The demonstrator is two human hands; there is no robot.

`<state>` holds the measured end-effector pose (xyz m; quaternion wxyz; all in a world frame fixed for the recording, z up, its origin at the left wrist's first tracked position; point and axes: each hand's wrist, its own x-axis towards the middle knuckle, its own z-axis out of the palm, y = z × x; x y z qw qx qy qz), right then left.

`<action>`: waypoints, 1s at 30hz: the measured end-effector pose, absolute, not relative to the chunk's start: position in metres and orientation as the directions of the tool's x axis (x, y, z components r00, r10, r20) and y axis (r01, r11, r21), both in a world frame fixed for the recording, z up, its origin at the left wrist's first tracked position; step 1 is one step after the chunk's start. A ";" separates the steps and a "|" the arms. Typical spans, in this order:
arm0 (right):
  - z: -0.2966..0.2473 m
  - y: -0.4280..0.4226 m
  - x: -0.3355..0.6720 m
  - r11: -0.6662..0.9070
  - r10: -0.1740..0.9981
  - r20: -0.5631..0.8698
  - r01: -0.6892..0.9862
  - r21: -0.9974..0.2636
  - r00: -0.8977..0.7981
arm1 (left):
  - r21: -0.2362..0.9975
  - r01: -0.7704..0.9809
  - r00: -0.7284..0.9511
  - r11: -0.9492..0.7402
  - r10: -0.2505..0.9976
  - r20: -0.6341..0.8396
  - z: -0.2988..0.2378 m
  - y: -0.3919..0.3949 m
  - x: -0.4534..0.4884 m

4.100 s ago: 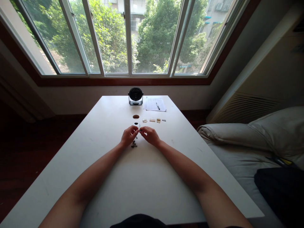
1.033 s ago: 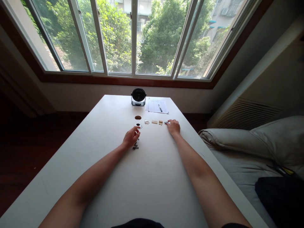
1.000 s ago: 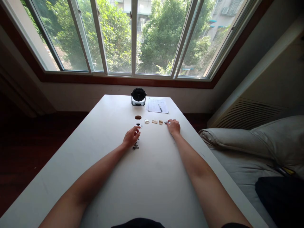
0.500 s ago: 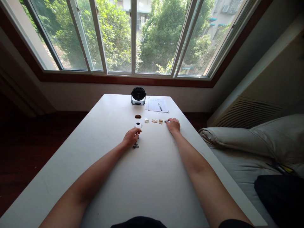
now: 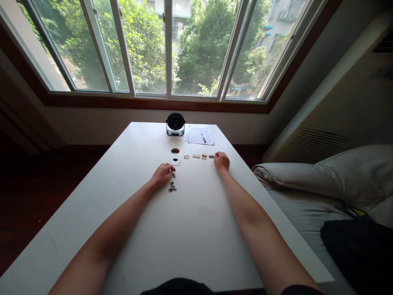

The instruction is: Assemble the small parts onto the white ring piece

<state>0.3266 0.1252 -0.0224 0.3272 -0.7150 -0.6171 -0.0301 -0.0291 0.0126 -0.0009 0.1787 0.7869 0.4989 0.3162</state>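
My left hand (image 5: 162,174) rests low over the table, its fingers loosely bent and apart. Just under its fingertips lies a small dark grey piece (image 5: 173,175). Nearer to me is a loose group of small dark metallic pieces (image 5: 172,188). My right hand (image 5: 221,161) is curled at the right end of a row of small parts, thumb and fingers drawn together; whatever is between them is hidden. Beside its fingertips sit small grey pieces (image 5: 211,156). Leftward along the row come gold pieces (image 5: 204,156), copper-coloured pieces (image 5: 196,156) and silvery pieces (image 5: 186,155).
The white table (image 5: 190,229) has a round hole (image 5: 175,150) with a ring-shaped cover (image 5: 175,162) in front of it. A small black fan (image 5: 175,123) stands at the far edge, next to paper sheets (image 5: 196,135) with a pen (image 5: 203,138). A couch (image 5: 301,196) is to the right.
My left hand has drawn left, uncovering more of the dark pieces. My right hand has shifted slightly away from the grey pieces, which now show more fully. The view has turned slightly right.
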 end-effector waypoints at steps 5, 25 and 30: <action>-0.019 0.107 0.304 0.131 0.833 0.540 0.906 -0.402 0.119 | 0.558 0.682 0.354 -0.472 0.881 0.312 0.002 0.012 -0.029; -0.017 0.040 0.196 0.698 0.715 0.440 0.573 -0.428 -0.543 | 0.369 0.808 0.321 -0.459 0.868 0.378 -0.002 0.009 -0.016; -0.007 0.036 0.208 0.733 0.680 0.454 0.542 -0.410 -0.576 | 0.537 0.723 0.256 -0.434 0.891 0.375 -0.004 0.007 -0.010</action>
